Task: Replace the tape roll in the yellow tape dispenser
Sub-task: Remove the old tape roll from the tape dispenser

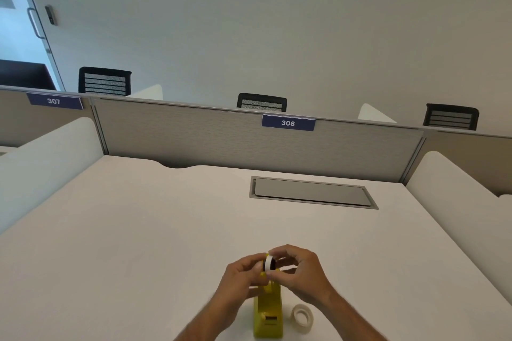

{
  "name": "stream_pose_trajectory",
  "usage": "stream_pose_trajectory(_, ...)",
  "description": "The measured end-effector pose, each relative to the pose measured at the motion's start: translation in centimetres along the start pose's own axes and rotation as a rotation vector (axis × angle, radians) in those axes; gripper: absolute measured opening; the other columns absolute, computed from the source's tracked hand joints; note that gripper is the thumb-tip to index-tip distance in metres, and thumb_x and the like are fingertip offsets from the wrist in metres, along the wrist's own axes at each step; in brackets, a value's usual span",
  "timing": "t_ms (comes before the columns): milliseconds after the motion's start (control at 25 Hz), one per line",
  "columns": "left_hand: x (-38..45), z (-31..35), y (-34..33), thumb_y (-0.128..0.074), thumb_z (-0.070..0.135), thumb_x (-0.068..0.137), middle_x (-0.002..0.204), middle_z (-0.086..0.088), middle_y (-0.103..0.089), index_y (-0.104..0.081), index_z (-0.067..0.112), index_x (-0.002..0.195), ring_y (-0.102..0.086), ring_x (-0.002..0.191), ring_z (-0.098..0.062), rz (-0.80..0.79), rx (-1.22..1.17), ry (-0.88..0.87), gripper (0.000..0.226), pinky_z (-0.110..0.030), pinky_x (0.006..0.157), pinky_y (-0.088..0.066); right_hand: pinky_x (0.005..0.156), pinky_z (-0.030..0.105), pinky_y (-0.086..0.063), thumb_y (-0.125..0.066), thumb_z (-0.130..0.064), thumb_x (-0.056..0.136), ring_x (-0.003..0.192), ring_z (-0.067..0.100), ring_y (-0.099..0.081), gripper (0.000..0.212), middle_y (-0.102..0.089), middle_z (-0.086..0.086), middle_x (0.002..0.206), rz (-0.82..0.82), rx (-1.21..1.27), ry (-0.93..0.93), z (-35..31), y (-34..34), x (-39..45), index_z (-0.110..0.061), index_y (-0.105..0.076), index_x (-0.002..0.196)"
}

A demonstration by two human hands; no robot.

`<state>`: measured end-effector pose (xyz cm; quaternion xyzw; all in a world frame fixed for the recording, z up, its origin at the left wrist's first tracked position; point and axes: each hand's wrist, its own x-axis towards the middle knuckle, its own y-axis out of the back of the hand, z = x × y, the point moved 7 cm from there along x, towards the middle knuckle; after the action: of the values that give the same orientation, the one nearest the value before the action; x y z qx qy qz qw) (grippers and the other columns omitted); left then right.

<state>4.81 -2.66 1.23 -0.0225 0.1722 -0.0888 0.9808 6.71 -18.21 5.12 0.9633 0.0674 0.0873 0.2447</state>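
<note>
The yellow tape dispenser (268, 315) stands on the white desk near the front edge, its cutter end toward me. Above its far end, a white tape roll on a dark core (269, 263) is held upright between both hands. My right hand (297, 271) pinches the roll from the right, thumb and fingers on its rim. My left hand (243, 277) holds it from the left, against a small yellow piece (263, 274). A second, translucent white tape roll (302, 318) lies flat on the desk just right of the dispenser.
A grey cable hatch (311, 192) is set into the white desk (138, 230) at the back. A grey partition (221, 135) with a "306" label (288, 122) closes the far side. White side dividers flank the desk; black chairs (261, 102) stand beyond.
</note>
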Motion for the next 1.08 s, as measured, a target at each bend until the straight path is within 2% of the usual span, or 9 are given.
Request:
stream_pose_trajectory(80, -0.5, -0.4, -0.8, -0.051, 0.021, 0.102, 0.105, -0.004, -0.077, -0.076, 0.026, 0.109, -0.070, 0.099, -0.027, -0.042, -0.086, 0.051, 0.027, -0.031, 0.079, -0.058, 0.071, 0.025, -0.061, -0.087, -0.035, 0.061, 0.086, 0.008, -0.071, 0.035, -0.074, -0.019, 0.093, -0.016, 0.022, -0.033, 0.1, 0.2, -0.2, -0.038, -0.074, 0.093)
stream_pose_trajectory(240, -0.7, -0.8, -1.5, -0.052, 0.023, 0.101, 0.107, -0.009, -0.076, -0.077, 0.023, 0.107, -0.070, 0.096, -0.024, -0.098, -0.165, 0.090, 0.026, -0.029, 0.079, -0.056, 0.070, 0.025, -0.060, -0.094, -0.029, 0.059, 0.082, 0.010, -0.071, 0.033, -0.075, -0.009, 0.088, -0.077, 0.045, -0.105, 0.7, 0.5, -0.5, -0.030, -0.076, 0.086)
stream_pose_trajectory(440, -0.6, -0.8, -2.3, -0.052, 0.018, 0.100, 0.110, -0.010, -0.076, -0.078, 0.020, 0.105, -0.072, 0.100, -0.026, -0.140, -0.216, 0.133, 0.027, -0.031, 0.079, -0.058, 0.066, 0.027, -0.060, -0.094, -0.012, 0.061, 0.072, 0.011, -0.066, 0.029, -0.075, 0.001, 0.086, -0.119, 0.171, -0.137, 0.9, 0.3, -0.7, -0.022, -0.079, 0.084)
stream_pose_trajectory(600, -0.5, -0.6, -2.2, -0.055, 0.016, 0.098, 0.107, -0.009, -0.077, -0.079, 0.018, 0.101, -0.073, 0.098, -0.025, -0.115, -0.227, 0.128, 0.025, -0.029, 0.078, -0.058, 0.068, 0.035, -0.062, -0.090, -0.004, 0.066, 0.077, 0.028, -0.070, 0.028, -0.070, 0.013, 0.093, -0.134, 0.263, -0.136, 0.9, 0.2, -0.7, -0.017, -0.082, 0.089)
stream_pose_trajectory(680, -0.5, -0.5, -2.1, -0.056, 0.014, 0.097, 0.105, -0.010, -0.077, -0.080, 0.016, 0.100, -0.074, 0.095, -0.024, -0.100, -0.238, 0.118, 0.024, -0.028, 0.075, -0.058, 0.065, 0.036, -0.062, -0.090, -0.005, 0.067, 0.080, 0.026, -0.067, 0.028, -0.067, 0.016, 0.092, -0.119, 0.257, -0.121, 0.9, 0.1, -0.7, -0.018, -0.082, 0.089)
stream_pose_trajectory(800, -0.4, -0.1, -2.0, -0.058, 0.014, 0.095, 0.103, -0.012, -0.077, -0.080, 0.012, 0.098, -0.074, 0.093, -0.026, -0.085, -0.251, 0.095, 0.022, -0.027, 0.073, -0.058, 0.059, 0.034, -0.061, -0.089, -0.002, 0.066, 0.074, 0.015, -0.066, 0.026, -0.064, 0.022, 0.090, -0.077, 0.265, -0.109, 0.7, 0.2, -0.9, -0.016, -0.082, 0.088)
stream_pose_trajectory(920, -0.3, 0.2, -1.8, -0.062, 0.013, 0.092, 0.102, -0.013, -0.077, -0.080, 0.011, 0.098, -0.074, 0.094, -0.028, -0.070, -0.254, 0.067, 0.019, -0.029, 0.075, -0.059, 0.055, 0.034, -0.059, -0.088, 0.002, 0.066, 0.068, 0.017, -0.065, 0.023, -0.065, 0.023, 0.087, -0.037, 0.285, -0.096, 0.5, 0.3, -0.9, -0.012, -0.082, 0.084)
stream_pose_trajectory(1080, 0.1, 0.1, -1.8, -0.063, 0.014, 0.093, 0.104, -0.013, -0.077, -0.077, 0.011, 0.104, -0.072, 0.099, -0.030, -0.056, -0.241, 0.047, 0.019, -0.031, 0.077, -0.059, 0.056, 0.035, -0.058, -0.085, 0.007, 0.068, 0.072, 0.023, -0.067, 0.021, -0.065, 0.029, 0.090, -0.005, 0.338, -0.109, 0.8, 0.5, -0.8, -0.006, -0.081, 0.085)
